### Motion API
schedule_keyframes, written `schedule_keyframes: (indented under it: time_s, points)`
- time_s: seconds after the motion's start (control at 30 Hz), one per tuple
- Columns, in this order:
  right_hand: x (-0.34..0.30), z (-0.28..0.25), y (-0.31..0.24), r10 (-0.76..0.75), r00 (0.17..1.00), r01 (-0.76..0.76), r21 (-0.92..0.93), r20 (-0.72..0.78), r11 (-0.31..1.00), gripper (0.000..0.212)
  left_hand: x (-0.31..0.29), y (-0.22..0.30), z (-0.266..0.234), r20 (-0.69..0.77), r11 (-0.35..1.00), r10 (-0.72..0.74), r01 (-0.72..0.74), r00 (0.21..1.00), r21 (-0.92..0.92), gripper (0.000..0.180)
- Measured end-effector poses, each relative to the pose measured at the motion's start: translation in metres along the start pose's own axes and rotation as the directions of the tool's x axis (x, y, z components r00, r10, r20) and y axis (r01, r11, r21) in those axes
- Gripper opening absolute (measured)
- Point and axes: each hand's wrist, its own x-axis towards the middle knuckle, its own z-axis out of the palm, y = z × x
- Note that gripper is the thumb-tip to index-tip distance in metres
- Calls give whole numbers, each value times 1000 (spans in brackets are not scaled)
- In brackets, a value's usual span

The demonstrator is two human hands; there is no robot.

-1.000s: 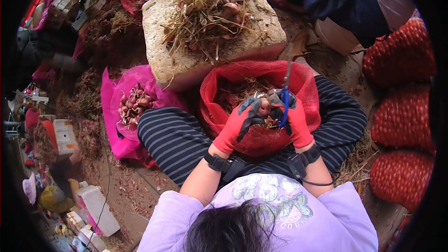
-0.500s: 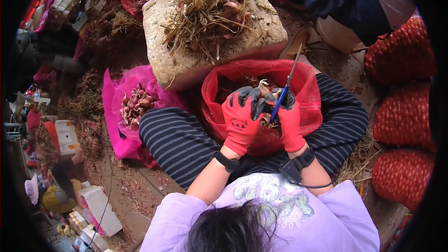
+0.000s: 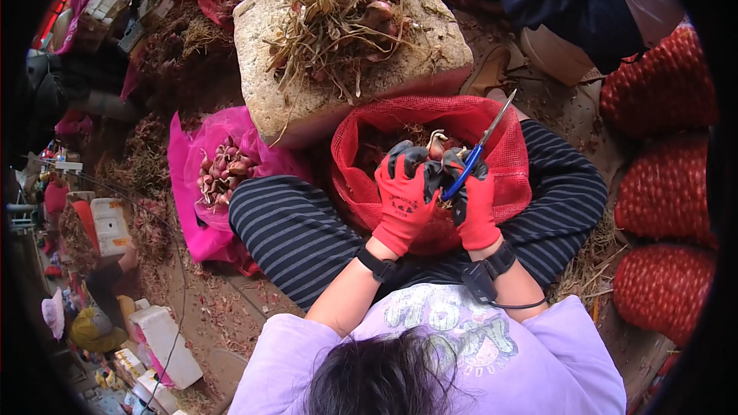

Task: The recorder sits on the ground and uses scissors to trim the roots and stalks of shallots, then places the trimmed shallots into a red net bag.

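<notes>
My left hand (image 3: pixel 406 200), in a red glove with black fingertips, is closed on a shallot (image 3: pixel 437 145) with a pale dried neck pointing up. Right beside it, my right hand (image 3: pixel 473 203) in a matching glove is closed round the blue handle of a pair of scissors (image 3: pixel 483 142). Their blades slant up to the right, away from the shallot. Both hands are over the mouth of a red mesh bag (image 3: pixel 511 176) between my legs, with dry stalks inside. My fingers partly hide the shallot and the scissor handles.
Beyond the bag, a foam block (image 3: pixel 265 46) bears a heap of dried shallot stalks (image 3: pixel 338 26). To the left lies a pink bag (image 3: pixel 184 157) with trimmed shallots (image 3: pixel 224 173). Full red mesh sacks (image 3: pixel 661 207) stand at the right. Another person (image 3: pixel 569 7) sits at the far right.
The scissors have tilted to the right, their tip now lower and farther right. My left hand has shifted slightly right, still with the shallot.
</notes>
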Motion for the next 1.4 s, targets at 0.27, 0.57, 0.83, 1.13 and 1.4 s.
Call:
schedule_keyframes:
  time_s: [0.27, 0.57, 0.83, 1.13, 1.4]
  points:
    - [2, -1, -12, -44, 997, 43, 14, 69, 999, 20, -23, -27, 29, 749, -252, -346, 713, 565, -655, 31]
    - [6, -21, 1, 37, 980, -6, -154, 197, 988, 31, -1, -19, -4, 773, -123, -307, 782, 555, -610, 17]
    - [12, 9, -71, 405, 712, 56, -622, 573, 781, 38, -4, -31, -19, 472, 942, -94, 232, 877, -244, 25]
    - [2, -3, -31, 278, 797, 62, -531, 536, 845, 33, -8, -38, -22, 471, 990, 64, 5, 880, -144, 44]
    - [8, -6, -37, 366, 870, -305, -223, 329, 926, 27, -12, -40, -18, 525, 680, -212, 510, 824, -527, 32]
